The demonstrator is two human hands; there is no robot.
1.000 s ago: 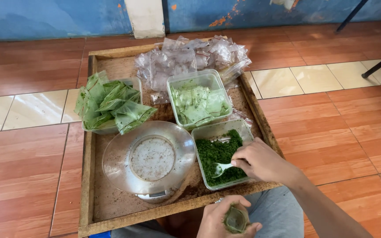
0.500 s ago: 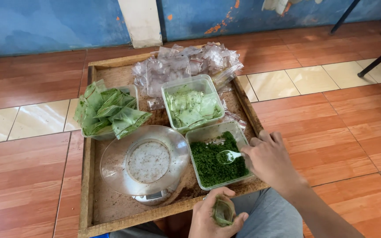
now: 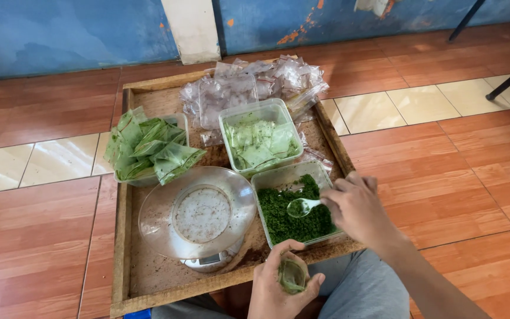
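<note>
Nearest the wearer, the left hand is curling its fingers around a small clear bag with a little green matter inside, holding its mouth turned upward just below the near edge of the wooden tray. Up and to the right of it, the right hand is pinching the handle of a small plastic spoon, fingers pressed together around it, the bowl of the spoon hovering over the dark green crumbled leaf.

That leaf is filling the clear rectangular tub directly under the spoon, which is sitting at the tray's near right corner, just beyond the left hand. To the left of the right hand, a clear round bowl is resting on a small kitchen scale; the bowl is showing only a thin pale residue in its flat bottom.

Farther off, beyond the spoon, a second clear tub is holding flat packets of pale green contents. Far to the left of that, a third container is overflowing with filled green packets piled loosely above its rim. Farthest from both hands, at the tray's far edge, a heap of empty clear bags is lying crumpled, touching the back of the second tub.
</note>
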